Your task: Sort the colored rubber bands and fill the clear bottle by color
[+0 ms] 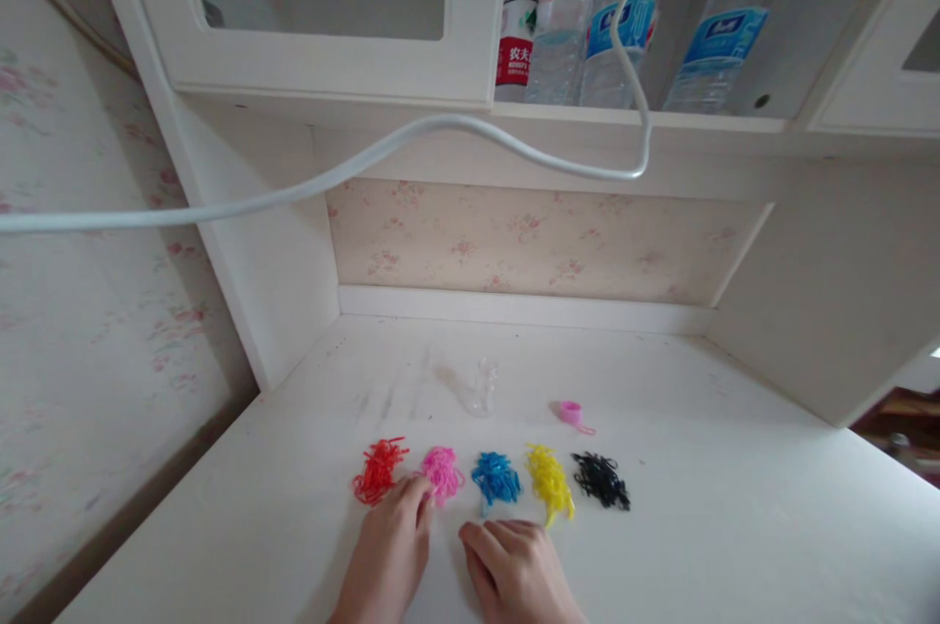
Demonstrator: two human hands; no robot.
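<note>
Bands: five piles, split by colour, on worktop. From right hand: reds 10 o'clock, pinks 11, blues 12, yellows 1, blacks 2; jar 12, no bands seen inside. Left hand at pinks. Fingers curled; grip, either hand: cannot tell.

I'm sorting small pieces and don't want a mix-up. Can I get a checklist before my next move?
1. Red pile, pink pile, blue pile, yellow pile and black pile separate: ok.
2. Clear container beyond the piles: ok.
3. Pink cap-like piece apart from the container: ok.
4. Left hand clear of the pink pile: not ok, fingertips overlap its edge in view.
5. Right hand empty: cannot tell, fingers curled.
</note>
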